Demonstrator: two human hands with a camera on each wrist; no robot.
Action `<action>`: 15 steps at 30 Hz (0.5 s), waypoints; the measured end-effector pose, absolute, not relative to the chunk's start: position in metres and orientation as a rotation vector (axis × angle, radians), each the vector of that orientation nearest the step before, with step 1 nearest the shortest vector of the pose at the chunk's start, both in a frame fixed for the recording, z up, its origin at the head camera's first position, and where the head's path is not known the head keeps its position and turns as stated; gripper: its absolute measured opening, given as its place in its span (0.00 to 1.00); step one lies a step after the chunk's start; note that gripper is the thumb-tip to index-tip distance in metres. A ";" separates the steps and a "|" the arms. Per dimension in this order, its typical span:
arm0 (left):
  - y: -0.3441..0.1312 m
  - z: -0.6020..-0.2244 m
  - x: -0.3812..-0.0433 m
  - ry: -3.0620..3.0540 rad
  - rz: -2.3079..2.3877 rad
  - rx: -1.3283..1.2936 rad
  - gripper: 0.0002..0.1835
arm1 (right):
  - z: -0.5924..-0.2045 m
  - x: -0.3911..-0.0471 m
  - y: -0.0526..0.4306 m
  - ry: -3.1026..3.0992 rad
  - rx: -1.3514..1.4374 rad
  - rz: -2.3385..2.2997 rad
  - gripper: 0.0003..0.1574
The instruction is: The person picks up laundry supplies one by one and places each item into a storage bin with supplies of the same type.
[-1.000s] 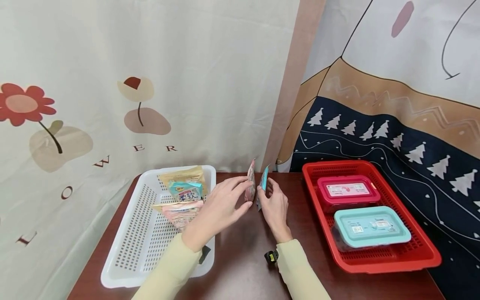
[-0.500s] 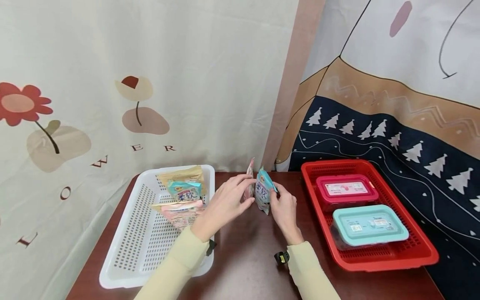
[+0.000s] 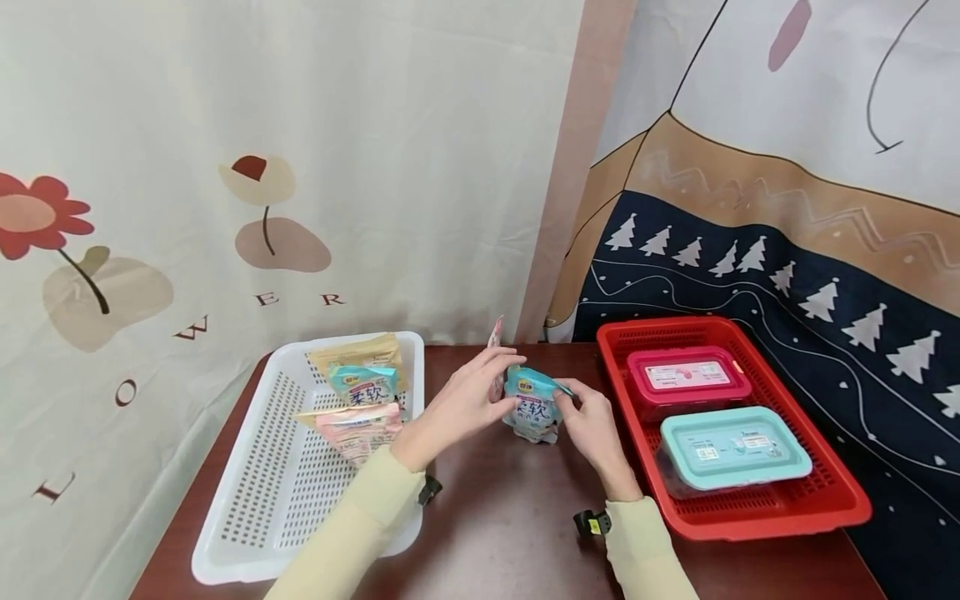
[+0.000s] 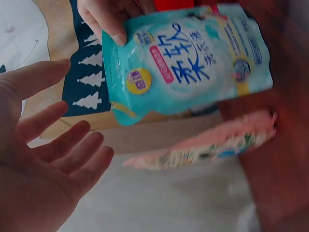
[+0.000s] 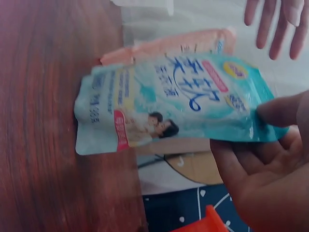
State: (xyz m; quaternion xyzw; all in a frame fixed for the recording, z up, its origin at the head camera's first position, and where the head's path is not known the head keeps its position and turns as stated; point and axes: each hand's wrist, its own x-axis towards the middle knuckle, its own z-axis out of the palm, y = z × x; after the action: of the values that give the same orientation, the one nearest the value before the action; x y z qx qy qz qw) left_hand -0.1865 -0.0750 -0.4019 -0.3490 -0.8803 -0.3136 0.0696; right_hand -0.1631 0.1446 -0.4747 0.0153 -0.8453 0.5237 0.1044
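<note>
A teal laundry detergent pouch (image 3: 531,406) stands on the table, its printed front turned toward me. My right hand (image 3: 596,425) pinches its upper right corner between thumb and fingers, as the right wrist view shows on the pouch (image 5: 178,101). Behind and left of it stands a pink pouch (image 4: 207,145), seen nearly edge-on and partly covered in the head view by my left hand (image 3: 468,404). That left hand hovers beside both pouches, fingers spread and loosely bent, with nothing in its palm (image 4: 43,179).
At left, a white basket (image 3: 247,467) holds a tan pouch (image 3: 386,350), a teal pouch (image 3: 365,387) and a pink pouch (image 3: 360,429). At right, a red basket (image 3: 780,527) holds a magenta-lidded box (image 3: 686,375) and a mint-lidded box (image 3: 735,447). A curtain (image 3: 420,167) hangs behind the table.
My right hand has moved right and toward me, turning the teal pouch from edge-on to front-facing. The left hand has shifted slightly right; the pink pouch still stands behind it.
</note>
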 end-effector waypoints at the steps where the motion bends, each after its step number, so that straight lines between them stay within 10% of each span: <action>1: -0.074 -0.403 -0.188 -2.664 -0.973 -1.053 0.31 | -0.474 -0.163 0.146 -2.501 0.050 1.555 0.14; 15: -0.054 -0.415 -0.208 -2.914 -1.092 -0.879 0.29 | -0.475 -0.164 0.151 -2.529 0.077 1.612 0.14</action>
State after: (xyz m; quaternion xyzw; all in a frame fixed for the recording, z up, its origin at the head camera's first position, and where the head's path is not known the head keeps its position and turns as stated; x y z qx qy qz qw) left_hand -0.2080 -0.0539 -0.4149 -0.2715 -0.9002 -0.3374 -0.0461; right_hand -0.1636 0.1510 -0.4755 0.0255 -0.8409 0.5359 0.0706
